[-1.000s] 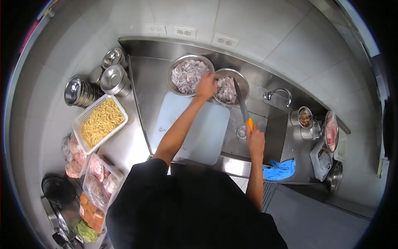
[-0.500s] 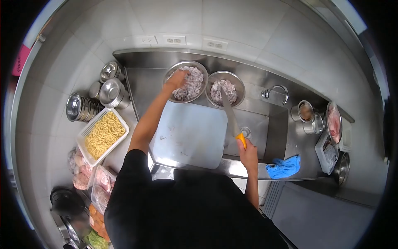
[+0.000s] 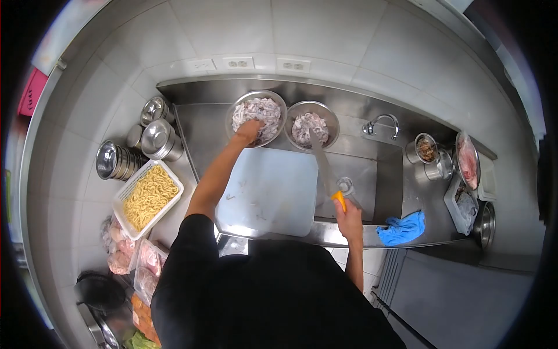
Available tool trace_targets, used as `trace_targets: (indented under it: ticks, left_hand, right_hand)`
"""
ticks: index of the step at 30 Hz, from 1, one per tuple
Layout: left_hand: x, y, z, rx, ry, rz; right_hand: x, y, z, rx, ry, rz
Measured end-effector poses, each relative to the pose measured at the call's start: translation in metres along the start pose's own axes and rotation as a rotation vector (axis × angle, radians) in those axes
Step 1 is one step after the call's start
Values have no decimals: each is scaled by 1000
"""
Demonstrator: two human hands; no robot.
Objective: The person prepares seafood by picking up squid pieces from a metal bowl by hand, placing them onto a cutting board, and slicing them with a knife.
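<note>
My left hand (image 3: pixel 249 131) is at the lower part of the left steel bowl (image 3: pixel 230 109), its fingers in the pale sliced pieces (image 3: pixel 259 110); whether they grip any is hidden. My right hand (image 3: pixel 349 221) is closed around the yellow handle of a long knife (image 3: pixel 326 168). The blade points up and left, its tip over the pale pieces in the right steel bowl (image 3: pixel 332 121). Below the bowls lies a light blue cutting board (image 3: pixel 267 192) with a few small scraps on it.
A sink (image 3: pixel 357 174) with a faucet (image 3: pixel 382 123) is right of the board. A blue cloth (image 3: pixel 402 228) lies at the front edge. Noodles in a white basket (image 3: pixel 150 198), stacked steel bowls (image 3: pixel 160 139) and bagged meat (image 3: pixel 121 256) stand left. More containers (image 3: pixel 439 166) stand right.
My left hand has moved from between the two bowls into the left bowl, then to its lower part. My right hand and the knife have shifted down and left. The camera view has shifted too.
</note>
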State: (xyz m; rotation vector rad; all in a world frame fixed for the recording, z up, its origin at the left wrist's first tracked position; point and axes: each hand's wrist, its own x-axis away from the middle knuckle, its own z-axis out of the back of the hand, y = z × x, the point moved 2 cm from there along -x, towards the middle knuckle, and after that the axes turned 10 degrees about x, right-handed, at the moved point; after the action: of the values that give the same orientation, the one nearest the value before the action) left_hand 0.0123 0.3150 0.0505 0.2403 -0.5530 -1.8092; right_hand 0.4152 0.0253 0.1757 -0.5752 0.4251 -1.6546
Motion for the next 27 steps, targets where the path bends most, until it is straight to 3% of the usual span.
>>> trace_targets:
  ticks: [1,4,8,14,19,24,27]
  left_hand:
    - [1,6,8,97,-13,58]
    - [2,23,52,126,148,-71]
    - [17,70,133,194,252,-87]
    - [33,106,198,385,218,-175]
    - [69,168,252,400,367,-274]
    - [140,202,253,501,295,-149]
    - [182,180,184,564,290,-219]
  right_hand:
    - [2,-4,4,0,-18,-10]
    - [9,-6,8,16,-19,-2]
    - [10,-5,9,-13,-12,-19]
    - [10,-6,12,-13,5,-15]
    - [11,-8,17,-31,71,54]
    - [23,-20,26,-24,50,80]
    - [32,-23,24,-43,26,133]
